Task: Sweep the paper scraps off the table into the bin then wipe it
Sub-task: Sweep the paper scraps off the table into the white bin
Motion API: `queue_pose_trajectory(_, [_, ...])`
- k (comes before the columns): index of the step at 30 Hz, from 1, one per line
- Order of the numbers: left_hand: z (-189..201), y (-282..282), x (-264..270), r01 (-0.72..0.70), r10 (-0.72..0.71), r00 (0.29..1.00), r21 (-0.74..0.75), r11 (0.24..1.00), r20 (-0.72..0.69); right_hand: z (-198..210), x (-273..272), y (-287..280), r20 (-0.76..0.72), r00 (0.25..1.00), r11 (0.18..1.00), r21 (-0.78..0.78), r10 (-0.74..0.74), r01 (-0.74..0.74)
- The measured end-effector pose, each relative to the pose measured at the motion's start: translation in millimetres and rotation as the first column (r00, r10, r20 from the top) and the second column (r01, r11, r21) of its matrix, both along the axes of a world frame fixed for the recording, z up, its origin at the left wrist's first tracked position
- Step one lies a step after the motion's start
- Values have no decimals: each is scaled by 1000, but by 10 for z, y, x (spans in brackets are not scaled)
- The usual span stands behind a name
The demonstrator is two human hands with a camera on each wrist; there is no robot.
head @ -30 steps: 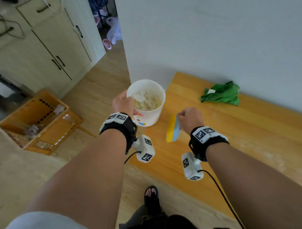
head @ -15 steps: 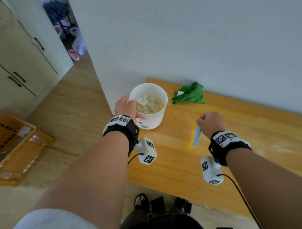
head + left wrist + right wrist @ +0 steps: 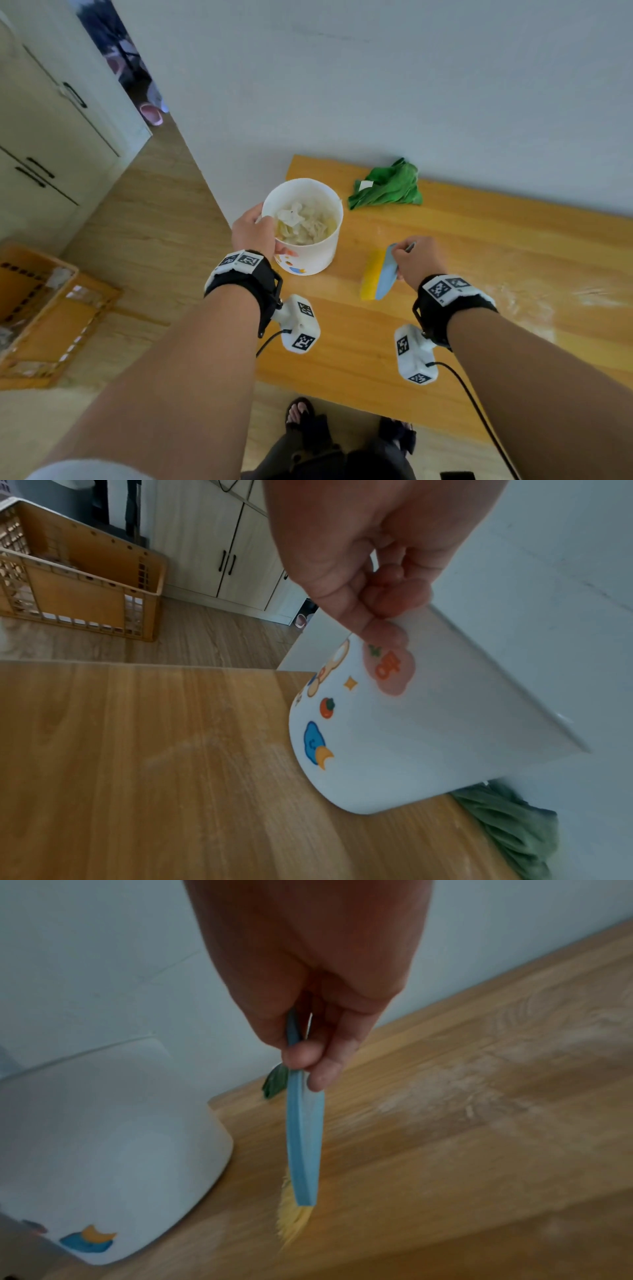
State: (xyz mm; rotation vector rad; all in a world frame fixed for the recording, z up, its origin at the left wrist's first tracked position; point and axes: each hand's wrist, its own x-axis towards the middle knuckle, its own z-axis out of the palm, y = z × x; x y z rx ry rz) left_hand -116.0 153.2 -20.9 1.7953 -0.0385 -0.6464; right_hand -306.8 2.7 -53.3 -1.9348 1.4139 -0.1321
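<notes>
A white bin [image 3: 310, 255] with cartoon stickers sits at the wooden table's [image 3: 479, 260] far left corner, with crumpled paper scraps [image 3: 305, 222] inside. My left hand [image 3: 262, 224] pinches its near rim, thumb inside; in the left wrist view the fingers [image 3: 383, 631] press on the bin's [image 3: 411, 723] outer wall. My right hand [image 3: 399, 255] grips a small blue brush [image 3: 385, 277] just right of the bin, its yellow bristles [image 3: 293, 1223] down on the table [image 3: 479, 1150]. A crumpled green cloth [image 3: 387, 188] lies against the wall behind.
Pale dusty smears [image 3: 534, 301] mark the table to the right. An orange plastic crate [image 3: 37, 308] stands on the floor at the left, with cream cupboards [image 3: 44, 144] beyond. My sandalled feet [image 3: 301, 411] are under the table's near edge.
The bin has come from beside the table's left edge onto its far corner, still in my left hand. The brush swung right away from the bin, then settled bristles-down. My head turned right.
</notes>
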Motion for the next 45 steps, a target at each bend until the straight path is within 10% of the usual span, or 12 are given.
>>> queue_pose_trajectory(8, [102, -549, -439, 76, -76, 997, 3, 997, 18, 297, -742, -338, -365, 929, 987, -158, -62, 4])
queue_pose_trajectory(19, [7, -529, -189, 12, -17, 998, 69, 998, 67, 201, -52, -464, 280, 939, 979, 52, -202, 195])
queue_pose_trajectory(29, [-44, -560, -142, 72, -76, 996, 69, 995, 51, -25, 134, -619, 167, 963, 978, 58, -210, 202])
queue_pose_trajectory(41, [-49, -859, -560, 149, -150, 989, 48, 988, 21, 17, -1126, -767, -234, 918, 945, -135, -321, 297])
queue_pose_trajectory(45, [23, -936, -763, 178, -178, 984, 21, 984, 26, 161, -1378, -770, -7, 926, 925, -57, -377, 376])
